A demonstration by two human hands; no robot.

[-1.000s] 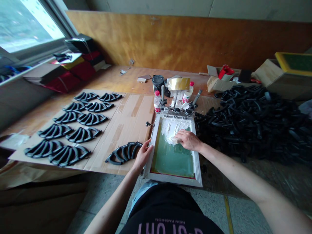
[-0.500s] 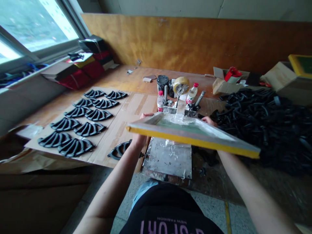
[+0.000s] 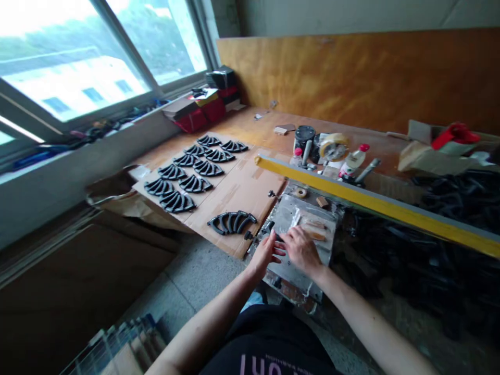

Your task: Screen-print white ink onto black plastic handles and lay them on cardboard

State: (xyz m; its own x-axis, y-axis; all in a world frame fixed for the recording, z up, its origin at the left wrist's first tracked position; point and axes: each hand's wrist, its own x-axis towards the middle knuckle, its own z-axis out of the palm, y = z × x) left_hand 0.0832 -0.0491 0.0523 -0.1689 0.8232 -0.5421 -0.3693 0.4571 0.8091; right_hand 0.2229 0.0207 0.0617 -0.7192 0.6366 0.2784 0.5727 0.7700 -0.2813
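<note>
Over the metal plate [image 3: 285, 208], my two hands come close together around a small black plastic piece [image 3: 278, 237], most of it hidden by the fingers. My right hand [image 3: 301, 251] pinches it from the right side. My left hand [image 3: 265, 254] has its thumb against the piece, with the other fingers curled below. The silkscreen frame [image 3: 351, 197], yellow along its edge, is tilted up behind the plate, and neither hand touches it. A black fan-shaped part [image 3: 232, 223] lies on the cardboard, left of my left hand.
Several fan-shaped black parts [image 3: 194, 167] lie in rows on the cardboard sheet [image 3: 250, 179]. Loose black parts [image 3: 449, 208] are heaped at the right. Behind the frame stand a tape roll [image 3: 334, 148], a dark pot [image 3: 304, 136] and a red-capped bottle [image 3: 354, 160].
Both hands have let go of the silkscreen frame and come down together over the metal plate, onto a small black piece. The frame stays raised. The view has turned left.
</note>
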